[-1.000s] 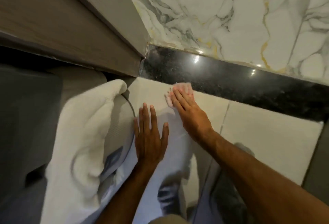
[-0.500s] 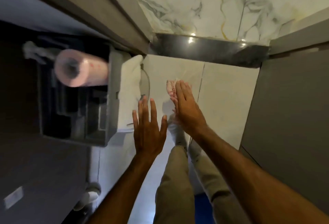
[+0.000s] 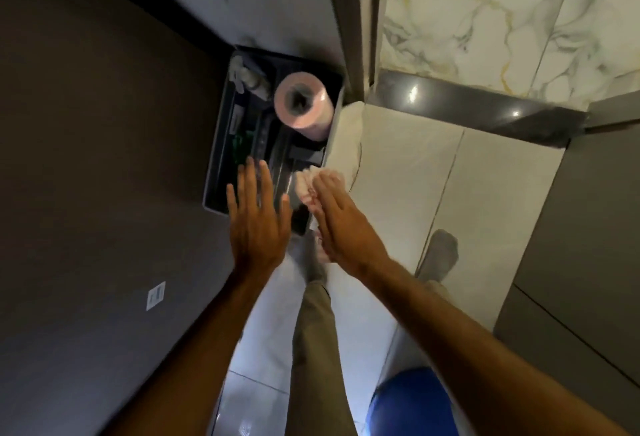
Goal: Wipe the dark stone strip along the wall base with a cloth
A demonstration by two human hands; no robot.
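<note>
The dark stone strip (image 3: 478,108) runs along the base of the marble wall at upper right, glossy with light spots. My right hand (image 3: 341,224) holds a crumpled pale pink cloth (image 3: 306,186) in the air, well below and left of the strip, over the edge of a dark caddy. The cloth is partly hidden under the fingers. My left hand (image 3: 258,221) hovers flat with fingers spread, holding nothing, over the caddy's near corner.
A dark cleaning caddy (image 3: 221,158) on the floor holds a pink paper roll (image 3: 304,103) and small items. A white towel (image 3: 346,137) hangs on its right side. Pale floor tiles (image 3: 415,165), grey cabinet (image 3: 568,245) at right, blue object (image 3: 412,401) near my legs.
My view has risen and swung left, away from the strip. My right hand lifted the cloth off the floor and carried it left toward the caddy; my left hand moved left too.
</note>
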